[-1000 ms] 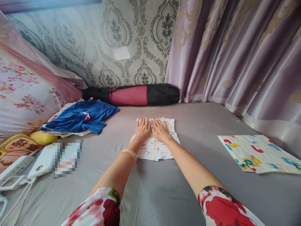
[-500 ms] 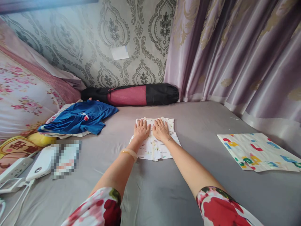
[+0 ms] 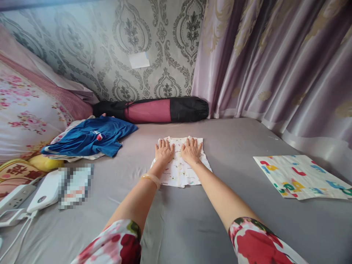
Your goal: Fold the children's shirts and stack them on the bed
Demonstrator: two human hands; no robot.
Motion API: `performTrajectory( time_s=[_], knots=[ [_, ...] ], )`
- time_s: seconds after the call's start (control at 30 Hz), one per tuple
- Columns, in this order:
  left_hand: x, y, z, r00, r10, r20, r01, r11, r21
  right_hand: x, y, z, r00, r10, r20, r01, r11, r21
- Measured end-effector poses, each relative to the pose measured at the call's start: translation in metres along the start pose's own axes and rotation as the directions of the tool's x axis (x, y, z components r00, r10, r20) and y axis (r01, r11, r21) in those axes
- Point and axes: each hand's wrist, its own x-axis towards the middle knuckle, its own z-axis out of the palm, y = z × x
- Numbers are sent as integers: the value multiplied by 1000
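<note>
Grey smooth sheet (image 3: 228, 146) below patterned wallpaper (image 3: 132, 33) | white printed cloth garment (image 3: 180, 169), one, flat mid-frame | my left hand (image 3: 164, 152) and right hand (image 3: 191, 151) lie on it, fingers spread, gripping nothing | light, even outward pressure should suit | blue T-shirt (image 3: 88, 137), one, left | folded letter-print cloth (image 3: 301, 176), one, right

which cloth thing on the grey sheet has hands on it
The small white printed garment in the middle: left hand and right hand both rest flat on it. The blue shirt and colourful-patterned cloth lie apart, untouched.
</note>
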Motion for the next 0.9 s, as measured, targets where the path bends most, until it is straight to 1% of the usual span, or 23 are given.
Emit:
performTrajectory(
  time_s=[0.07,0.13,0.17,0.23,0.27,0.33,0.4,0.47,0.6,0.67,0.73,0.8,0.83,0.9],
  knots=[
    [-1,0,0,1000,5,-24,-5,1000,-1,-1,0,-1,1000,3,5,-3,1000,0],
    [-3,0,1,996,24,-83,-24,1000,7,-2,0,-3,1000,-8,-16,8,1000,-4],
    [-4,0,1,991,52,-123,-50,999,14,-4,-1,-4,999,-34,-41,34,999,-6],
    [-5,0,1,973,140,-183,-137,990,30,-5,-1,-6,986,-143,-91,143,990,-8],
    [-5,-1,1,964,193,-182,-190,981,33,-6,-1,-6,972,-215,-95,216,976,-3],
    [-3,-2,2,955,277,-105,-276,961,18,-5,-1,-7,943,-331,-45,332,943,27],
    [0,-3,4,951,308,-3,-308,951,-12,-4,-1,-5,927,-374,27,372,926,60],
    [2,-4,4,949,312,46,-311,950,-30,-2,0,-3,926,-371,63,367,928,69],
    [2,-4,4,948,316,41,-315,949,-26,-1,0,-3,929,-362,75,358,931,68],
    [1,-3,4,955,295,12,-295,955,-21,-2,0,-4,931,-357,73,353,934,61],
    [0,-2,4,973,221,-62,-221,975,-1,-4,0,-6,947,-320,38,319,947,31],
    [-1,-1,5,987,119,-109,-117,993,24,-5,-1,-7,971,-238,-6,238,971,-5],
    [0,-1,6,992,83,-99,-80,996,32,-5,-1,-7,982,-191,-11,191,981,-16],
    [0,-1,7,997,57,-47,-55,998,44,-5,-2,-7,992,-123,17,123,992,-27]
  ],
)
